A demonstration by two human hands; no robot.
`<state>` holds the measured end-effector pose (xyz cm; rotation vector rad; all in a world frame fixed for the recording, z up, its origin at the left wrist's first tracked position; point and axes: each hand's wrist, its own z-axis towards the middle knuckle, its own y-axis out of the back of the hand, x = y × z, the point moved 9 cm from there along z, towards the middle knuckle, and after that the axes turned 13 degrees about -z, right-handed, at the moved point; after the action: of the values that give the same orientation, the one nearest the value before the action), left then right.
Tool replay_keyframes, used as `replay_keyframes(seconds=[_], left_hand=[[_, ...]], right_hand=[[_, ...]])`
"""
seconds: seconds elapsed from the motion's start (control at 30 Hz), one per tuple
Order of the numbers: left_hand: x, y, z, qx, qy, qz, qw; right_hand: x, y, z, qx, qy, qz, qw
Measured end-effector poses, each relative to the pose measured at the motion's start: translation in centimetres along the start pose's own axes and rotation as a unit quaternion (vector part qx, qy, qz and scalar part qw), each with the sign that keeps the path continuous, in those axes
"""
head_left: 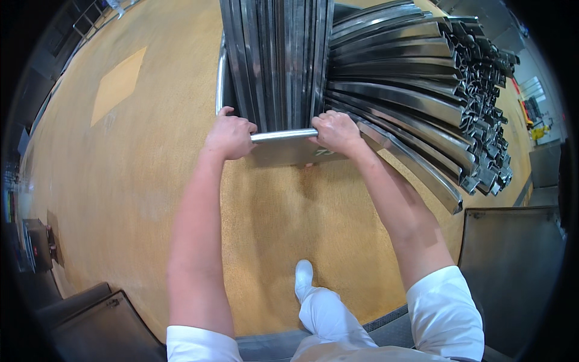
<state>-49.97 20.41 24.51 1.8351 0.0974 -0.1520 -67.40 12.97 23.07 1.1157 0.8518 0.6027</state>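
Observation:
My left hand (231, 136) is closed around the left end of a metal cart's rounded top rim (283, 135). At the rim's right end, my right hand (338, 130) grips the same bar. The metal cart (283, 154) stands in front of me, its near wall below the bar. Long metal channels (274, 60) stand upright inside it, side by side. More metal channels (398, 90) lean out over its right side, their ends bunched at the far right. One low channel (416, 160) reaches down past my right forearm.
The tan floor (157, 181) spreads around the cart, with a lighter patch (119, 84) at the left. Grey metal bins or panels (512, 259) stand at the right, with a dark panel (102, 326) at the lower left. A railing (90, 24) shows at the far left.

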Motion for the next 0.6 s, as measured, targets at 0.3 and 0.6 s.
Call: replay_keyframes(seconds=[0.3,0.6], left_hand=[[2.6,-1.9,4.1,0.014,-0.008,0.025,1.0],[4.3,-1.7,8.7,0.068,-0.022,0.033,0.997]], right_hand=[[0.1,-2.5,1.6,0.039,-0.036,0.017,0.998],[-0.4,-4.9,3.3,0.069,-0.093,0.053,0.992]])
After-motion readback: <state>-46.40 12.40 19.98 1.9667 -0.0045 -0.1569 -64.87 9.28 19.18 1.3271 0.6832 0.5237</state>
